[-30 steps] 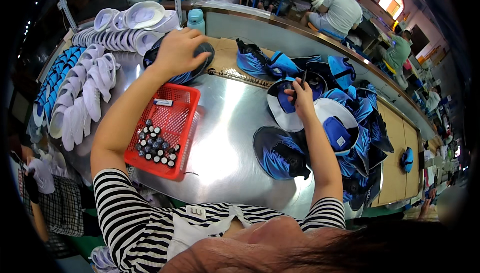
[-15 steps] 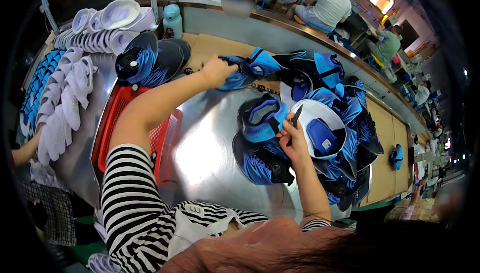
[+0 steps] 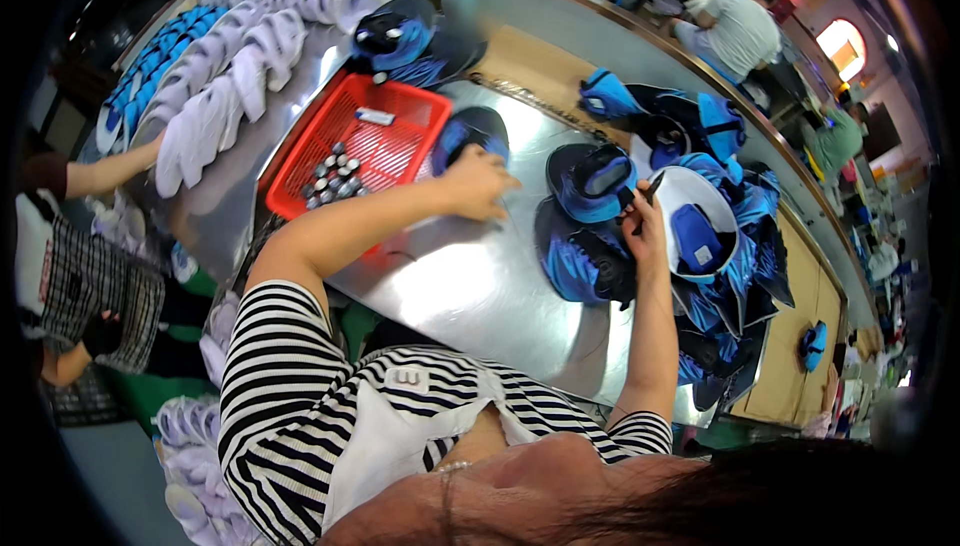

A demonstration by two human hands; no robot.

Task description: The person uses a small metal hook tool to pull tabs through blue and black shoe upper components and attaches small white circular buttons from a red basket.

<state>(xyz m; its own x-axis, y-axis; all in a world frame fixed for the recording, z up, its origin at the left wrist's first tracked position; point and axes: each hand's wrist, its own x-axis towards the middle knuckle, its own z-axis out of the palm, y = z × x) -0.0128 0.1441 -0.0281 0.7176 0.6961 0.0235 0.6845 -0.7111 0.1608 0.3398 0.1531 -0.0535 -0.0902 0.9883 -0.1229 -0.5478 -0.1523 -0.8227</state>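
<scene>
My left hand (image 3: 478, 186) is over the metal table beside the red basket, its fingers somewhat blurred but stretched out and apart. Just beyond it, partly covered by the hand, lies a blue-and-black cap (image 3: 470, 136). Dark thread snips (image 3: 652, 187) stick up from my right hand (image 3: 643, 228), whose fingers are closed around them. That hand is at the edge of another blue-and-black cap (image 3: 592, 181), resting above a dark-brimmed cap (image 3: 582, 256); whether the fingers also pinch its fabric is hidden. A white-lined cap (image 3: 697, 231) lies open side up to its right.
The red basket (image 3: 385, 136) holds several small dark and silvery round pieces (image 3: 335, 176). More caps (image 3: 755, 216) are heaped at the right. White shaped pieces (image 3: 225, 96) stand in rows at the left, where another person's arm (image 3: 115, 171) reaches in. Cardboard (image 3: 540, 66) lines the back edge.
My left hand has come back from the far caps toward the basket, and a cap now lies beside it. The view has swung left. My right hand still holds the snips.
</scene>
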